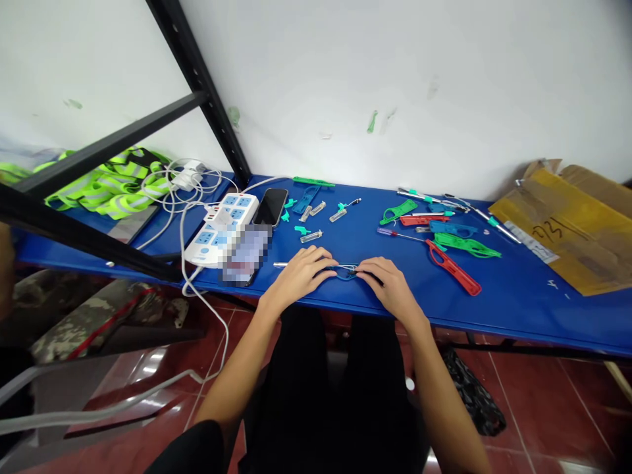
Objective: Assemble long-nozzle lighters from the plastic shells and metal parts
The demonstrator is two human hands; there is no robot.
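Observation:
My left hand (303,273) and my right hand (388,284) meet at the front edge of the blue table. Between them lies a long-nosed lighter (346,274) with a blue handle shell and thin pale wires. Its metal tube (280,264) pokes out left of my left hand. Fingertips of my left hand pinch one part of it, and those of my right hand grip the other end. My fingers hide most of the shell. Behind my hands lie small see-through fuel tanks (311,237) with green tips. To the right are a red handle shell (453,268) and a purple-handled screwdriver (399,235).
A white power strip (202,253) with tangled cables and a phone (271,207) are on the left. Green shells (467,244) and metal tubes lie at right, before a cardboard box (567,230). A black metal frame (207,99) rises at left, near hi-vis vests (118,191).

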